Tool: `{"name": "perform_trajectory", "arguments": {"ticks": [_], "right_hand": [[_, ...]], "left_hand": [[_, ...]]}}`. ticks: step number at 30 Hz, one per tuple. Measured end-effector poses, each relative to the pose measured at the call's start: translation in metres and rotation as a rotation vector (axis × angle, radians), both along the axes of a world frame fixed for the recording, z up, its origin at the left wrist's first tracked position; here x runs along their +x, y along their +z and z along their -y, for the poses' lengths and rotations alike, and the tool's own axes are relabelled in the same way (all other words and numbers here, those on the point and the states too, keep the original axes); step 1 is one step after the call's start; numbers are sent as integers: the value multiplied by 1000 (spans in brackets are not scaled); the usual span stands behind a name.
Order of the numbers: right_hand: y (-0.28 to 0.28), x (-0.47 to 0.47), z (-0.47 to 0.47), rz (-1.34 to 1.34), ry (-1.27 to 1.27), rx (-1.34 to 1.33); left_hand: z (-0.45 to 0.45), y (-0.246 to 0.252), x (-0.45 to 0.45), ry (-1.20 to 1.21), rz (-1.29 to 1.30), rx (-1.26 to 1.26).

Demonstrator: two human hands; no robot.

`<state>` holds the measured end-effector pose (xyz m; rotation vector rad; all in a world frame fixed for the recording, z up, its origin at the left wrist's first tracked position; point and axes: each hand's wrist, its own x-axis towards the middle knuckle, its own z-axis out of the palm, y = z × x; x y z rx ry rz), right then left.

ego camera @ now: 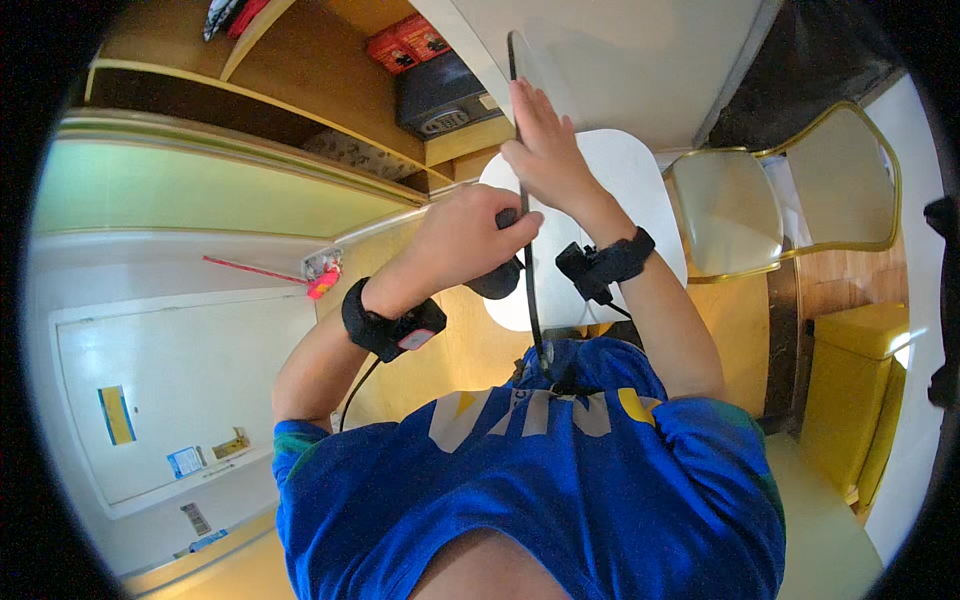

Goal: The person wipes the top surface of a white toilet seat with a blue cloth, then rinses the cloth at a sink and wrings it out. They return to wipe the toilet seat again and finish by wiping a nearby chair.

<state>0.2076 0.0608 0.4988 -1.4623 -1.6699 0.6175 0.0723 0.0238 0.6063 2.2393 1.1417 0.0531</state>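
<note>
My left hand [469, 232] is wrapped around a dark, rounded object [496, 282]; its ends show above and below the grip, but its kind is unclear. A long, thin black strip or cord [531, 289] runs from near my waist past both hands and bends at its far end. The left thumb lies across this strip. Farther forward, my right hand [546, 150] has its fingers stretched out, its palm side beside the strip and its thumb against it. Beneath the hands is a white rounded seat or tabletop [611, 165]. Black straps with small devices circle both wrists.
Ahead, a wooden cabinet [300, 71] holds a black safe [442, 97] and red boxes [405, 43]. A gold-framed chair [724, 210] and a yellow bin [851, 390] stand to the right. A pink-handled broom or mop [255, 270] and a white door [187, 397] are left.
</note>
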Motion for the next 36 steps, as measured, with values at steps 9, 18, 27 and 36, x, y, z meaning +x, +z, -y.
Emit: {"name": "perform_trajectory", "arguments": {"ticks": [9,18,27,36], "right_hand": [[-96,47,-10,-763,125,-65],[-457,65,216,-431,58,-1216],[-509,-52,279,-1316,-177,-1322],[-511,-63,244,-1783,-721,-1338]], "left_hand": [[10,2,15,92,-44,48],[17,5,12,244,-116,1],[20,4,16,307,-160,2],[21,1,-8,363,-192,48]]}}
